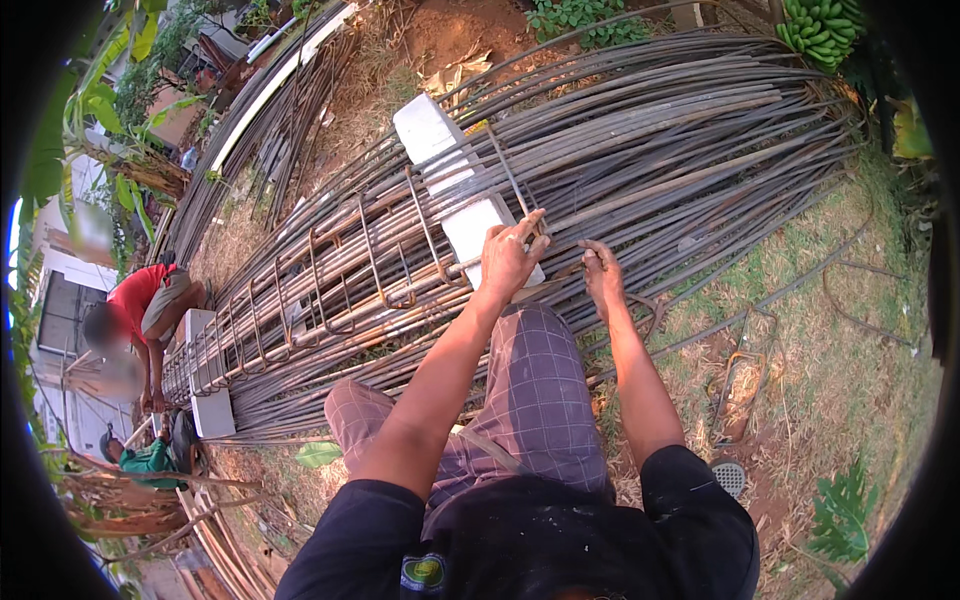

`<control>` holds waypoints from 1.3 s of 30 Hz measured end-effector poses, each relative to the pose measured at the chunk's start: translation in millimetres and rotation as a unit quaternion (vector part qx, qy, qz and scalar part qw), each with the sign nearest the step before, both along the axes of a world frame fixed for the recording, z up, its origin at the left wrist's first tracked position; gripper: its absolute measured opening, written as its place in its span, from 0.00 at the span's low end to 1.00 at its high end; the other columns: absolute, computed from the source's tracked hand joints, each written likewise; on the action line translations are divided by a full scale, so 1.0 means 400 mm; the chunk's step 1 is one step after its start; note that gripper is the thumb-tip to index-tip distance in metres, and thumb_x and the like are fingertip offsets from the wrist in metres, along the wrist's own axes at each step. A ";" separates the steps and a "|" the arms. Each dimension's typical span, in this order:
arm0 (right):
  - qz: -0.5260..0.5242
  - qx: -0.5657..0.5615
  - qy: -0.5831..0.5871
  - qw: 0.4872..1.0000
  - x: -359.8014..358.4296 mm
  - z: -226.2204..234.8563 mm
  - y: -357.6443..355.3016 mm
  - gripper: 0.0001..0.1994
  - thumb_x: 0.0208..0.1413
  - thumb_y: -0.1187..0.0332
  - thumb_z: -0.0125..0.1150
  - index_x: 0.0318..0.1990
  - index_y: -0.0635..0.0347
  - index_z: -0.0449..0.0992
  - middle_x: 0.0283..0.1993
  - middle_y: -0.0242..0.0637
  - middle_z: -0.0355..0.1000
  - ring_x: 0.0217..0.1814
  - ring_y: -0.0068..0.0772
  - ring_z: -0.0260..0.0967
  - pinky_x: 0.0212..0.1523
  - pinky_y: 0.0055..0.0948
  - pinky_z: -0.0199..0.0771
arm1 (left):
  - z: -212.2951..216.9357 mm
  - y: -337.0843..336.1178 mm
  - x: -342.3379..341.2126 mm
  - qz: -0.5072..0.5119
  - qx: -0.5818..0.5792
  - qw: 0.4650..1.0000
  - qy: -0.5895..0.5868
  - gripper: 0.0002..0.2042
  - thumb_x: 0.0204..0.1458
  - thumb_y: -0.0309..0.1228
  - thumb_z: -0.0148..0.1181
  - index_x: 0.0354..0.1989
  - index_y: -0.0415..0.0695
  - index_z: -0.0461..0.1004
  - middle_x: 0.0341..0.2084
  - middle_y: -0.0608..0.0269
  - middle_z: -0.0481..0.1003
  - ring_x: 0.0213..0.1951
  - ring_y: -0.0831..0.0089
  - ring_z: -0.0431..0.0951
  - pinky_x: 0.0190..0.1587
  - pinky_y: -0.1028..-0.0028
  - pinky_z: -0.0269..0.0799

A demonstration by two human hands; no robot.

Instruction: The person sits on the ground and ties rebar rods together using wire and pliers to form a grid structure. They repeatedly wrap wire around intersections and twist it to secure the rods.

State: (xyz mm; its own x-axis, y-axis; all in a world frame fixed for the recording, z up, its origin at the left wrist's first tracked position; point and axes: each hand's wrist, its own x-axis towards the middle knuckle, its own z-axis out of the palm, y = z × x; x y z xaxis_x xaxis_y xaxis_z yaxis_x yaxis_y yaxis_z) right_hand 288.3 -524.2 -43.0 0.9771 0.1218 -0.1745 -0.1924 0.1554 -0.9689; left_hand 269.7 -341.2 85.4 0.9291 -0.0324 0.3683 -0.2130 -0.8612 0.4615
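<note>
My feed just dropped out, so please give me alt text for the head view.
The left hand is at a bent steel stirrup over long steel bars; the right hand is close by, fingers curled. The bars cross a white block, and a person in red and a person in green are at far left.

No readable text, round green emblem (424,572) on black shirt (570,535), lettering too small

Rebar (690,120) grey-brn; stirrups (427,224) rusty brn; blocks (432,132) wht; trousers (548,395) mauve w/ pale grid; T-shirt (580,535) blk; bananas (822,28) grn.
</note>
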 end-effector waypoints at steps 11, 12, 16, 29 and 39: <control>0.099 0.017 0.175 0.979 0.090 0.003 0.181 0.08 0.64 0.70 0.56 0.43 0.62 0.80 0.36 0.29 0.75 0.35 0.22 0.68 0.34 0.28 0.67 | -0.002 0.009 0.000 0.007 -0.018 0.999 0.025 0.24 0.53 0.38 0.69 0.61 0.61 0.76 0.34 0.64 0.83 0.37 0.59 0.79 0.53 0.65 0.70; 0.090 0.019 0.170 0.981 0.090 -0.003 0.180 0.08 0.64 0.70 0.56 0.43 0.62 0.80 0.36 0.29 0.75 0.35 0.22 0.67 0.34 0.28 0.67 | -0.001 0.012 0.003 0.009 -0.022 0.999 0.043 0.26 0.52 0.38 0.70 0.62 0.61 0.75 0.34 0.62 0.83 0.39 0.58 0.79 0.52 0.63 0.71; 0.042 -0.169 0.037 0.984 0.114 -0.043 0.113 0.10 0.66 0.69 0.55 0.49 0.62 0.78 0.38 0.30 0.73 0.35 0.24 0.67 0.37 0.29 0.69 | 0.029 0.004 -0.008 0.032 -0.059 0.993 0.100 0.29 0.51 0.40 0.71 0.64 0.60 0.73 0.34 0.58 0.83 0.42 0.53 0.76 0.51 0.59 0.73; 0.136 0.111 -0.010 0.984 0.111 0.076 0.088 0.11 0.61 0.71 0.65 0.50 0.60 0.82 0.31 0.22 0.69 0.30 0.14 0.59 0.30 0.19 0.59 | 0.024 0.009 0.011 0.023 -0.198 0.973 0.117 0.28 0.48 0.27 0.73 0.60 0.46 0.73 0.42 0.57 0.83 0.47 0.61 0.83 0.51 0.66 0.78; 0.130 0.069 -0.041 0.988 0.074 0.093 0.083 0.12 0.58 0.70 0.69 0.48 0.61 0.82 0.35 0.24 0.74 0.34 0.18 0.64 0.37 0.22 0.67 | 0.023 0.016 0.010 -0.011 -0.161 0.983 0.092 0.13 0.50 0.29 0.70 0.44 0.45 0.82 0.40 0.57 0.81 0.41 0.55 0.82 0.48 0.61 0.76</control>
State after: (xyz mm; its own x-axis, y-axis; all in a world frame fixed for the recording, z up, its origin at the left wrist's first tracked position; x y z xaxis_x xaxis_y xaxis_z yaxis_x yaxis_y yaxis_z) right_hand 317.8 -491.0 -5.8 0.9199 0.3874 -0.0599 -0.1648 0.2434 -0.9558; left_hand 273.8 -334.6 94.5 0.9813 0.0383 0.1886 -0.1167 -0.6607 0.7415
